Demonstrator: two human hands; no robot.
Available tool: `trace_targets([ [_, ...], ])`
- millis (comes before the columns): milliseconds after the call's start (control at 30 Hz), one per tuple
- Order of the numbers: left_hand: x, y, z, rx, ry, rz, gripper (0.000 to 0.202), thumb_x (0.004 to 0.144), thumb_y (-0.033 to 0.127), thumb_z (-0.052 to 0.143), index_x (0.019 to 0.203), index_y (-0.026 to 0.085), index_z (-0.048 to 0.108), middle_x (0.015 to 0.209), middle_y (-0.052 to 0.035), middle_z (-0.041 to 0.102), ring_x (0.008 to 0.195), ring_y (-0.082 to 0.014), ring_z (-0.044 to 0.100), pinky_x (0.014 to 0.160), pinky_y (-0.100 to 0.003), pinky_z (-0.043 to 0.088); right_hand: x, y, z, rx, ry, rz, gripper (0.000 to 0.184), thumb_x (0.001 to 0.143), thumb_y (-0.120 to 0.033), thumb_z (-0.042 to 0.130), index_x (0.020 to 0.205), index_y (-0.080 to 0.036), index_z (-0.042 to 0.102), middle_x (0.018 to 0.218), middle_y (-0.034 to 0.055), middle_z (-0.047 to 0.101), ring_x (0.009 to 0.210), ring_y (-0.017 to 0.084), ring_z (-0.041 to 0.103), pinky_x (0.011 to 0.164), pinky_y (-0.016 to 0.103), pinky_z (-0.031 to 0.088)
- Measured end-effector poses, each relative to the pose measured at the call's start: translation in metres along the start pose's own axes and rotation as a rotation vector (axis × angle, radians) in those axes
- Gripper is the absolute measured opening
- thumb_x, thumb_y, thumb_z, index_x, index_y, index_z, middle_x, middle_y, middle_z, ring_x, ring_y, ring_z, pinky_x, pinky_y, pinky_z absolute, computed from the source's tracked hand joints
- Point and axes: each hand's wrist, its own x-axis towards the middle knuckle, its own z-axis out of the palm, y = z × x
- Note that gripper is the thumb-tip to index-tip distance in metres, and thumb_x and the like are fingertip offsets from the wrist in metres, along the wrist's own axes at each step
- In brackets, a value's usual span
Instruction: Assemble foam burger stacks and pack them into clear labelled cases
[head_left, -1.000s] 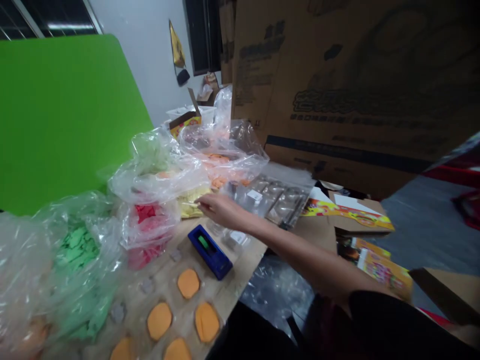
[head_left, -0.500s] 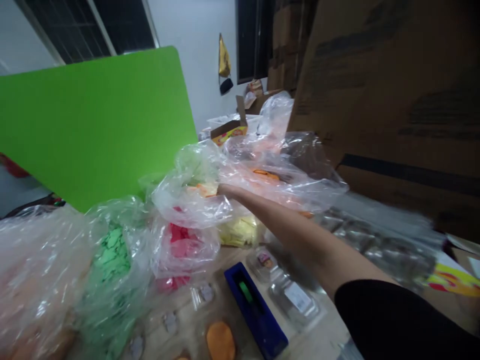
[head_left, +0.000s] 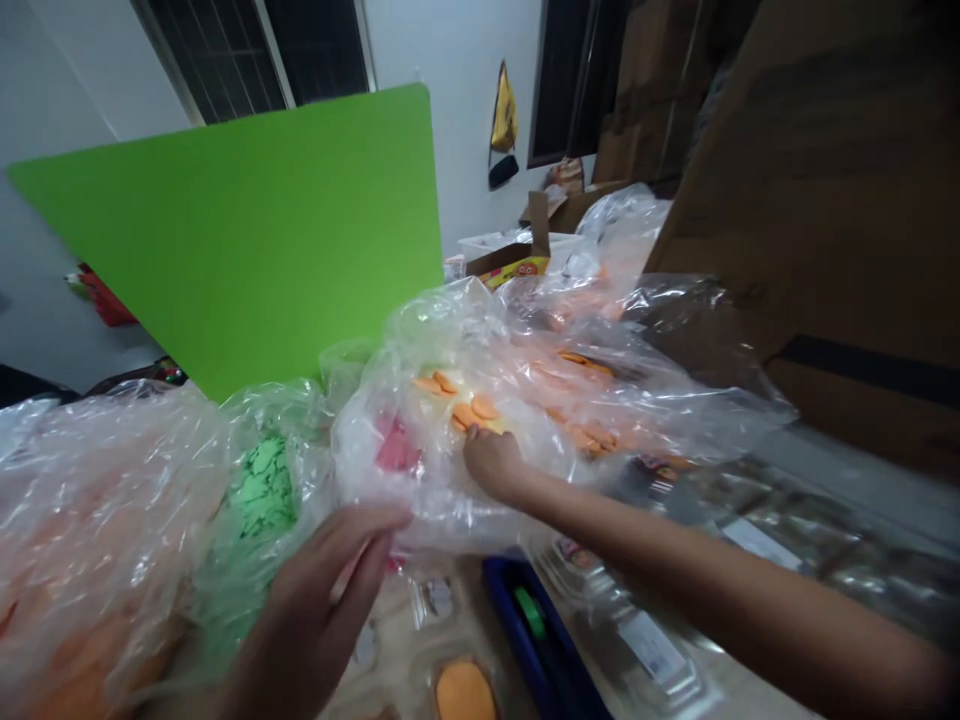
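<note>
My right hand (head_left: 493, 462) reaches into an open clear plastic bag (head_left: 442, 505), fingers curled in and tips pinched at an orange oval piece (head_left: 463, 417). More orange pieces (head_left: 444, 382) lie beside it on pale yellow material. My left hand (head_left: 330, 585) is at the bag's front edge, its thumb and fingertips brought together on the plastic; blur softens the exact grip. Pink material (head_left: 397, 445) shows through the bag. Below, a blue tape dispenser (head_left: 536, 640) with a green roll stands on the table, beside a clear tray holding an orange oval (head_left: 465, 690).
Bags of green pieces (head_left: 266, 485) and orange pieces (head_left: 97, 560) lie at left. A green board (head_left: 262, 240) rises behind. Clear plastic packs (head_left: 656, 650) lie at right, near a large cardboard box (head_left: 825, 200). A yellow printed box (head_left: 517, 268) stands behind the bags.
My left hand has come into view at the bag's front edge. My right hand has drawn back nearer, and the bag's opening now shows the orange pieces. The view has shifted left.
</note>
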Motion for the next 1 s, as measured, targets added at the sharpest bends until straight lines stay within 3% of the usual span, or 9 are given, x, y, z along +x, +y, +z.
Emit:
trace_targets([
  [133, 0.098, 0.011, 0.046, -0.081, -0.211, 0.049, 0.029, 0.09, 0.022, 0.042, 0.112, 0.02, 0.062, 0.119, -0.0082, 0.064, 0.114, -0.0204, 0.057, 0.101, -0.039, 0.045, -0.02, 0.008, -0.015, -0.013, 0.075, -0.129, 0.014, 0.089, -0.022, 0.057, 0.097, -0.012, 0.064, 0.095, 0.0056, 0.067, 0.086, 0.018, 0.065, 0.079, 0.037, 0.053],
  [233, 0.127, 0.003, 0.067, 0.255, 0.0, 0.012, 0.036, 0.088, 0.021, 0.048, 0.123, 0.016, 0.056, 0.143, -0.0151, 0.043, 0.137, -0.0293, 0.032, 0.113, -0.05, 0.022, -0.021, 0.044, -0.047, 0.039, 0.225, -0.229, 0.017, 0.09, -0.018, 0.053, 0.103, -0.017, 0.065, 0.109, 0.0094, 0.066, 0.1, 0.021, 0.061, 0.088, 0.035, 0.048],
  [333, 0.129, -0.016, 0.067, 0.397, 0.263, -0.229, 0.064, 0.084, 0.032, 0.056, 0.141, 0.017, 0.032, 0.155, -0.0189, 0.016, 0.143, -0.0354, 0.01, 0.112, -0.058, 0.012, -0.014, 0.083, -0.065, 0.134, 0.428, -0.086, 0.051, 0.092, -0.035, 0.049, 0.136, -0.011, 0.04, 0.142, 0.0221, 0.039, 0.129, 0.034, 0.039, 0.101, 0.047, 0.036],
  [400, 0.131, -0.029, 0.061, 0.319, 0.18, -0.451, 0.081, 0.079, 0.037, 0.062, 0.144, 0.011, 0.022, 0.152, -0.0259, 0.017, 0.139, -0.0406, 0.021, 0.107, -0.059, 0.025, -0.006, 0.099, -0.061, 0.276, 0.396, 0.026, 0.073, 0.081, -0.045, 0.062, 0.137, -0.004, 0.038, 0.137, 0.028, 0.043, 0.122, 0.038, 0.047, 0.093, 0.044, 0.043],
  [467, 0.137, -0.039, 0.054, 0.179, -0.036, -0.58, 0.072, 0.075, 0.035, 0.065, 0.136, 0.008, 0.038, 0.138, -0.0281, 0.044, 0.122, -0.0407, 0.049, 0.093, -0.05, 0.044, 0.001, 0.105, -0.05, 0.373, 0.293, 0.053, 0.06, 0.073, -0.04, 0.071, 0.119, -0.005, 0.056, 0.11, 0.0227, 0.065, 0.097, 0.033, 0.063, 0.075, 0.035, 0.05],
  [600, 0.143, -0.039, 0.029, 0.085, -0.055, -0.542, 0.032, 0.085, 0.034, 0.046, 0.104, 0.013, 0.063, 0.105, -0.0141, 0.069, 0.093, -0.0264, 0.065, 0.077, -0.034, 0.05, 0.002, 0.105, -0.05, 0.435, 0.357, 0.062, 0.022, 0.089, -0.022, 0.046, 0.093, -0.014, 0.066, 0.078, 0.008, 0.071, 0.072, 0.022, 0.067, 0.065, 0.029, 0.049],
  [800, 0.115, -0.01, -0.025, 0.175, 0.293, -0.432, 0.03, 0.084, 0.039, 0.045, 0.093, 0.018, 0.064, 0.079, -0.0037, 0.067, 0.067, -0.0186, 0.059, 0.058, -0.027, 0.043, -0.033, 0.078, -0.094, 0.497, 0.72, -0.088, 0.043, 0.088, -0.023, 0.047, 0.13, -0.012, 0.045, 0.134, 0.0188, 0.048, 0.125, 0.029, 0.044, 0.1, 0.042, 0.038],
  [900, 0.096, -0.001, -0.031, 0.161, 0.282, -0.476, 0.028, 0.084, 0.04, 0.045, 0.088, 0.018, 0.062, 0.071, -0.0019, 0.064, 0.06, -0.0169, 0.056, 0.052, -0.025, 0.039, -0.034, 0.042, -0.085, 0.58, 0.47, -0.371, 0.036, 0.089, -0.015, 0.042, 0.123, -0.021, 0.053, 0.126, 0.0099, 0.056, 0.118, 0.021, 0.051, 0.098, 0.035, 0.041],
  [1000, 0.078, 0.0, -0.028, 0.13, 0.306, -0.45, 0.023, 0.084, 0.038, 0.046, 0.084, 0.019, 0.06, 0.071, -0.0005, 0.063, 0.062, -0.0156, 0.056, 0.054, -0.024, 0.039, -0.014, 0.013, -0.055, 0.614, 0.26, -0.274, 0.027, 0.086, -0.013, 0.051, 0.112, -0.017, 0.06, 0.112, 0.0102, 0.062, 0.102, 0.021, 0.06, 0.087, 0.034, 0.048],
])
